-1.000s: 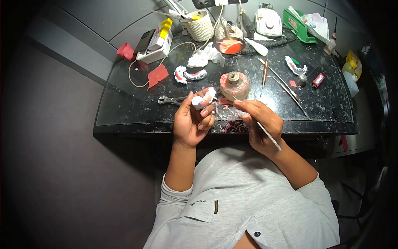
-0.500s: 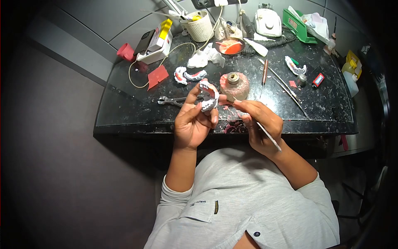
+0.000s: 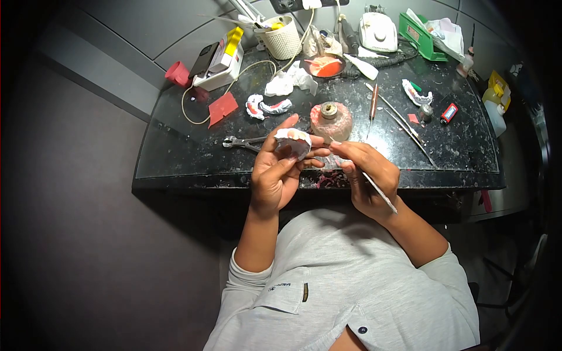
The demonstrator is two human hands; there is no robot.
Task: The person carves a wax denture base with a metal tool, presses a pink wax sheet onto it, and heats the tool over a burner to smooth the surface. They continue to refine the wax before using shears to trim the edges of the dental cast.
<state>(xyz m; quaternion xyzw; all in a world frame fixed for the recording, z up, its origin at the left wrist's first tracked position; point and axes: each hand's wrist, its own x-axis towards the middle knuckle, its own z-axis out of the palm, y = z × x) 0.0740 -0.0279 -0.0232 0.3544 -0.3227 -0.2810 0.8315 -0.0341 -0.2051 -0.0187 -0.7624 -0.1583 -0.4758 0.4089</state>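
Holding a dental cast (image 3: 293, 142) over the near edge of the worktop (image 3: 175, 158), the left hand (image 3: 275, 172) pinches the piece between thumb and curled fingers. The cast is chalky white plaster, horseshoe-shaped, with pink wax along its ridge. The right hand (image 3: 366, 172), just right of the cast, closes its fingers around a thin metal instrument (image 3: 379, 192), with the tip toward the cast and the shaft slanting back past the wrist. Beyond both hands stands a squat, rounded burner (image 3: 330, 120), crusted with pinkish wax and capped in metal. Pink wax shavings (image 3: 331, 178) litter the edge below the hands, and steel pliers (image 3: 239, 141) lie to the left. Farther left lie two more plaster casts (image 3: 266, 106) and a flat red wax sheet (image 3: 222, 107). Containers line the far side: a cream woven basket (image 3: 283, 40) holding upright tools, a shallow bowl (image 3: 324, 66) with orange-red contents, and a green tray (image 3: 422, 34) holding crumpled cloth or paper — which of the two cannot be told. Long slender instruments (image 3: 404, 123) lie on the right, near a small red lighter (image 3: 449, 112). The worktop is glossy black speckled stone with rounded corners, set against a grey panelled wall (image 3: 140, 35). The floor around it is plain and dim.
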